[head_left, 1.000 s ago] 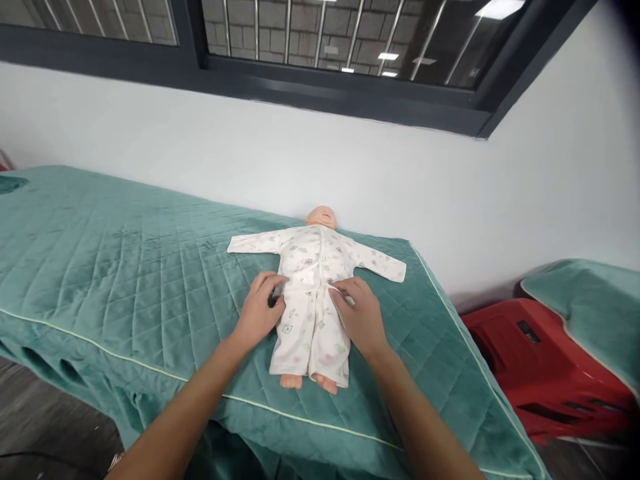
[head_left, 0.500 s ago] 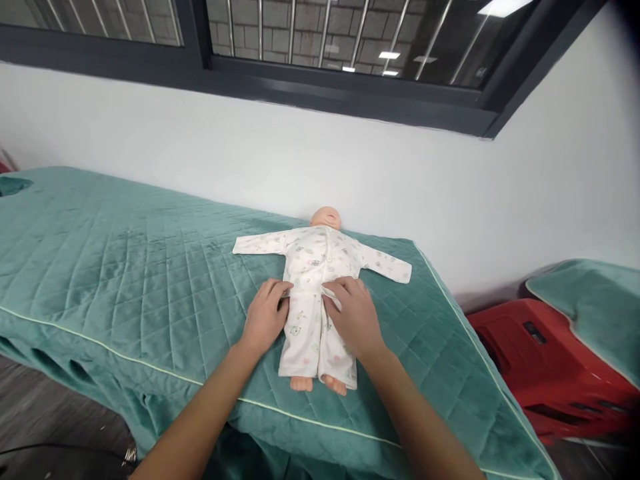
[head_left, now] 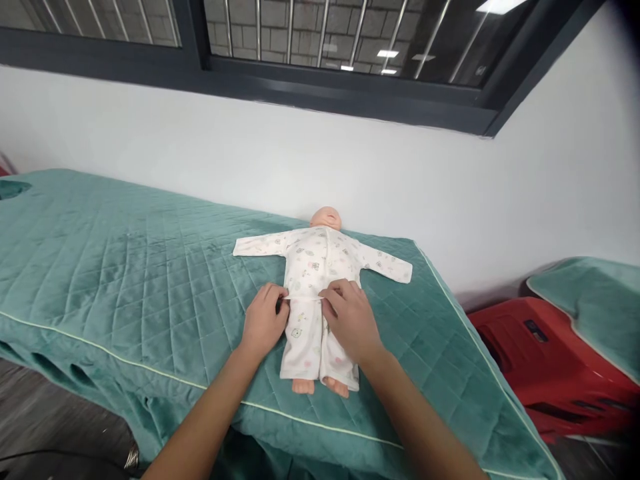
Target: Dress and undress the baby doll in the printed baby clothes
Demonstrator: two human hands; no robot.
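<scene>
A baby doll [head_left: 326, 217] lies on its back, head toward the wall and bare feet toward me. It wears a white printed long-sleeved top [head_left: 313, 260] and white printed trousers [head_left: 303, 340]. My left hand [head_left: 266, 317] pinches the hem of the top at the waist, on the doll's left-hand side as I see it. Near the middle of the waist, my right hand [head_left: 350, 317] pinches the same hem with thumb and fingers. Between the two hands the hem edge runs straight and taut across the trousers' waist. Both sleeves stretch out sideways.
The doll lies on a bed with a green quilted cover [head_left: 150, 267], close to its right end. A white wall [head_left: 300, 160] and a dark window frame [head_left: 350, 93] rise behind. To the right stands a red plastic stool [head_left: 540, 360] with green cloth [head_left: 595, 300] over it.
The hem between my hands has been drawn straight and slightly lifted. Both hands have shifted slightly, and the doll otherwise lies the same.
</scene>
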